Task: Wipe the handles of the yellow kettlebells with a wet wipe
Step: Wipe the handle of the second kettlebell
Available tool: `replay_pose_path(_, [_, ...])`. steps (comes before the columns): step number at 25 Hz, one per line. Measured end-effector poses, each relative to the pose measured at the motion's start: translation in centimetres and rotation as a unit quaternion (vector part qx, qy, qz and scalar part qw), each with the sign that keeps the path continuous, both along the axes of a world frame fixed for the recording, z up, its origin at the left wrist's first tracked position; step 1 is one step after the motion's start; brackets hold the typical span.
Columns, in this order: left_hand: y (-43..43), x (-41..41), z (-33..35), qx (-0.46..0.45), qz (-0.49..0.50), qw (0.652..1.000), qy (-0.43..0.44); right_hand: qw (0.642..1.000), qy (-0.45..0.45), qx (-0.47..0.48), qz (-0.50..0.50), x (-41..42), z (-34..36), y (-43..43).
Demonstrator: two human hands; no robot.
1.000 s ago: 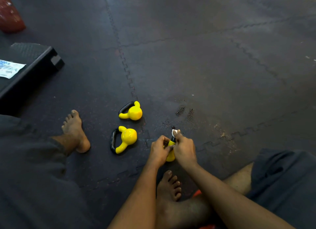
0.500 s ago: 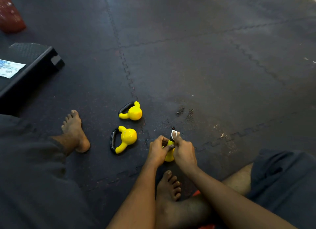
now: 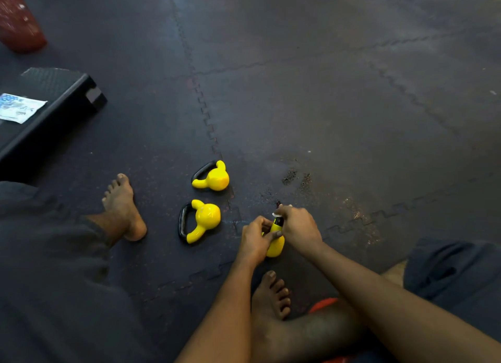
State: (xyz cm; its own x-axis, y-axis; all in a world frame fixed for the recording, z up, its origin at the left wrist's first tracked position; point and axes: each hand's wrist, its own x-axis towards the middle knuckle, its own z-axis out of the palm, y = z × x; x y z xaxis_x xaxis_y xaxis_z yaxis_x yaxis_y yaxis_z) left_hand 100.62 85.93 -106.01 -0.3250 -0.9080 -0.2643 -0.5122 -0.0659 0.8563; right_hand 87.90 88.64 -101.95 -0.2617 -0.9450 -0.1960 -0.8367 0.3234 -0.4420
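I sit on a dark foam mat with three small yellow kettlebells in front of me. My left hand (image 3: 256,240) grips the third kettlebell (image 3: 276,247) by its yellow body, just above my foot. My right hand (image 3: 296,227) pinches a white wet wipe (image 3: 277,214) around that kettlebell's black handle, which is mostly hidden by my fingers. Two other kettlebells lie on their sides to the left: the far one (image 3: 214,177) and the near one (image 3: 204,219), each with its black handle pointing left.
A black step platform (image 3: 54,113) stands at the left with a wet-wipe packet (image 3: 20,108) on it. A red object (image 3: 19,24) sits at the top left corner. My bare left foot (image 3: 123,208) and right foot (image 3: 272,292) rest on the mat (image 3: 325,105).
My right hand has shifted slightly along the handle with the wipe. The left hand keeps its hold and the other two kettlebells have not moved.
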Motion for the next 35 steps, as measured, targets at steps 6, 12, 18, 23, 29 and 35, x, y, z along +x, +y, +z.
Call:
replay_pose_path(6, [0.0, 0.3, -0.7, -0.006, 0.015, 1.000, 0.012, 0.988, 0.070, 0.045, 0.132, -0.8, 1.3, -1.1])
replay_pose_path(12, [-0.1, 0.8, -1.0, -0.020, 0.000, 1.000, 0.023, 0.994, 0.013, 0.097, 0.052, -2.5, 0.4, -3.4])
replay_pose_path(18, [-0.1, 1.5, -1.7, -0.022, -0.019, 0.999, 0.026, 0.991, -0.071, 0.114, -0.006, -3.9, -1.0, -1.5])
replay_pose_path(23, [-1.1, 2.3, -2.4, -0.009, 0.019, 0.999, 0.039, 0.987, -0.162, 0.023, -0.006, -2.6, -1.6, 1.4])
replay_pose_path(29, [-0.5, 2.8, -1.7, -0.066, 0.151, 0.986, -0.001, 0.965, -0.233, -0.017, -0.116, 0.9, -2.2, 1.3])
replay_pose_path(35, [2.2, 3.3, -1.2, 0.066, 0.124, 0.989, 0.054, 0.918, -0.325, -0.049, -0.222, 4.5, -2.5, -0.2])
